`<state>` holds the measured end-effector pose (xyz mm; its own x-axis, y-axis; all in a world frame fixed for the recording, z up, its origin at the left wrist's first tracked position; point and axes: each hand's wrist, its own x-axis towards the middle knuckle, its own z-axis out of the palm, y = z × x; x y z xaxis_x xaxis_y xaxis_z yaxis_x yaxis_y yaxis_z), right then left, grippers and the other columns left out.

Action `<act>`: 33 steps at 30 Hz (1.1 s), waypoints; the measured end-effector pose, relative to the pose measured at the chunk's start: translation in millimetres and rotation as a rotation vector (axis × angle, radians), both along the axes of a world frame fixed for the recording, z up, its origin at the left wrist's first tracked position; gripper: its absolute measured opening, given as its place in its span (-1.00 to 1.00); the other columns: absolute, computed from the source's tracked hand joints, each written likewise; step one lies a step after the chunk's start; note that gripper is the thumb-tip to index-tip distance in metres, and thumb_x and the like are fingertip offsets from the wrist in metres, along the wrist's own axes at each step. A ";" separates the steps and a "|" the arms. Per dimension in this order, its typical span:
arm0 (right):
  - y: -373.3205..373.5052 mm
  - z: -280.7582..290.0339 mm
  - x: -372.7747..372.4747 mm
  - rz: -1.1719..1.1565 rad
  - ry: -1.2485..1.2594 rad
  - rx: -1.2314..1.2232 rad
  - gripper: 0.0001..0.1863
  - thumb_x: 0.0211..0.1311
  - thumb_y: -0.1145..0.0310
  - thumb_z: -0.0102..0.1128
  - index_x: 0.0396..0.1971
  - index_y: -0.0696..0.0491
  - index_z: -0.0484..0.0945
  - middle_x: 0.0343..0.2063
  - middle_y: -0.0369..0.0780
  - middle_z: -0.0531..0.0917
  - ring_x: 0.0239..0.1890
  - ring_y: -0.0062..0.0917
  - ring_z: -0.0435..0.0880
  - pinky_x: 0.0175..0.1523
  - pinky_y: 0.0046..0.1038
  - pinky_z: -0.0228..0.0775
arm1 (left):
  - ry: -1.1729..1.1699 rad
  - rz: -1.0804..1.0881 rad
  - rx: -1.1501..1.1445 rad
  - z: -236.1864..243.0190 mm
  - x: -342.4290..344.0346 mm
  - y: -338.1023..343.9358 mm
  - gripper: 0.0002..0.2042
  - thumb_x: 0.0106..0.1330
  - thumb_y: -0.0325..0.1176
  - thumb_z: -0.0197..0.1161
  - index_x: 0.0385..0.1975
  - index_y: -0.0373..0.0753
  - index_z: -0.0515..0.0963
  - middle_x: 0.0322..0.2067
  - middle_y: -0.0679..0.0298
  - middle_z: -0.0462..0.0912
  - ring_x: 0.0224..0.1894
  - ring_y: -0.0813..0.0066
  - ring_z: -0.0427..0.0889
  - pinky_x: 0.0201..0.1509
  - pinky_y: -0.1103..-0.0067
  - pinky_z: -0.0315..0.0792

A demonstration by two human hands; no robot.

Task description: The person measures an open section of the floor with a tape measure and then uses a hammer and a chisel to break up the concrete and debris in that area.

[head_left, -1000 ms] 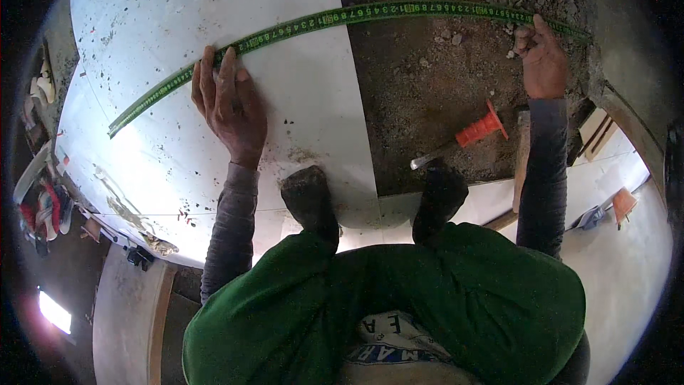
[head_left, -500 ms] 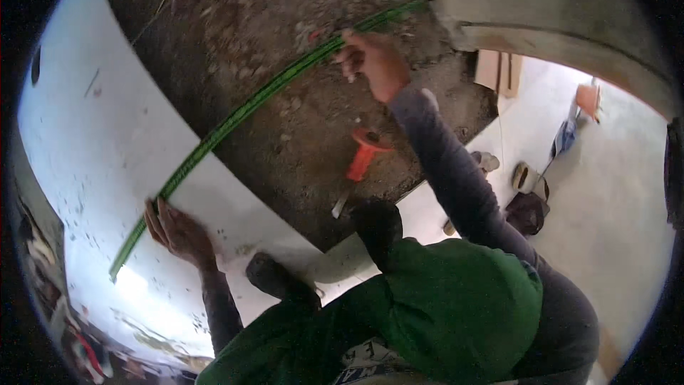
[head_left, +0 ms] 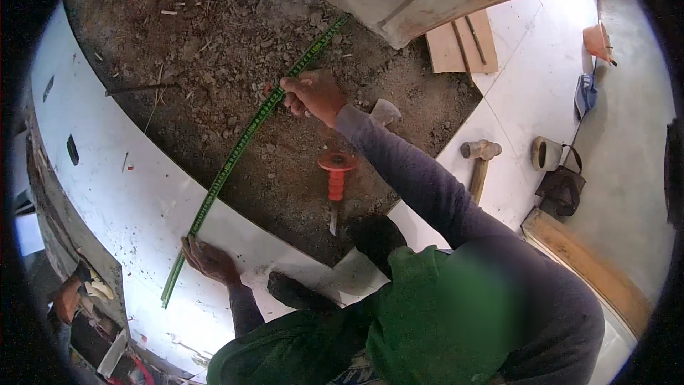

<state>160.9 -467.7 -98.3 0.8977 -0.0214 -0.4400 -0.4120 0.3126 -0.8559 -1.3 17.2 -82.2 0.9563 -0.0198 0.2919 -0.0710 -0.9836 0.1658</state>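
Note:
A long green tape measure blade [head_left: 242,144], marked along its length, runs slantwise from the bare soil onto the white tiles. Near its lower end my left hand [head_left: 211,262] grips it above the tiles. Higher up, my right hand [head_left: 317,96] pinches the blade between thumb and fingers over the soil; its far end reaches toward the wall base. On the soil between my arms lies a chisel [head_left: 336,184] with an orange grip and round hand guard, blade toward me.
White tiles [head_left: 153,192] border the rough soil [head_left: 214,50]. To the right are a hammer [head_left: 481,151], a dark bag [head_left: 563,189], a blue cap [head_left: 586,96] and an orange container [head_left: 597,41]. A tan tile [head_left: 445,46] bears thin sticks. My feet straddle the soil's near corner.
My view has shifted, with more of the right-hand floor showing. The blade now looks straighter and steeper. Both hands still hold it.

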 end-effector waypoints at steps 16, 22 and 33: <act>-1.4 16.2 -0.6 0.027 0.034 -0.144 -0.59 0.47 0.04 0.32 -0.31 0.14 0.66 -0.41 -0.14 0.71 -0.42 -0.47 0.66 -0.23 -0.24 0.56 | -0.030 0.087 -0.078 16.4 15.2 -21.5 -0.70 0.53 -0.42 0.12 0.18 -0.26 0.61 0.31 0.00 0.55 0.42 -0.07 0.40 0.53 0.10 0.22; -22.4 -29.2 0.5 0.151 0.078 0.014 -0.59 0.47 0.08 0.34 -0.04 0.16 0.67 -0.26 -0.11 0.72 -0.28 -0.41 0.67 -0.12 -0.21 0.58 | 0.012 0.188 -0.052 7.9 2.2 -12.3 -0.68 0.53 -0.40 0.13 0.21 -0.21 0.61 0.33 0.04 0.54 0.42 -0.08 0.39 0.52 0.12 0.23; -20.8 -27.1 -4.7 0.077 -0.052 -0.012 -0.57 0.48 0.11 0.31 0.17 0.06 0.67 -0.23 -0.14 0.73 -0.31 -0.36 0.66 -0.22 -0.19 0.58 | -0.033 0.179 -0.165 7.4 4.2 -9.0 -0.70 0.50 -0.39 0.17 0.16 -0.15 0.65 0.33 0.04 0.54 0.42 -0.10 0.39 0.51 0.12 0.24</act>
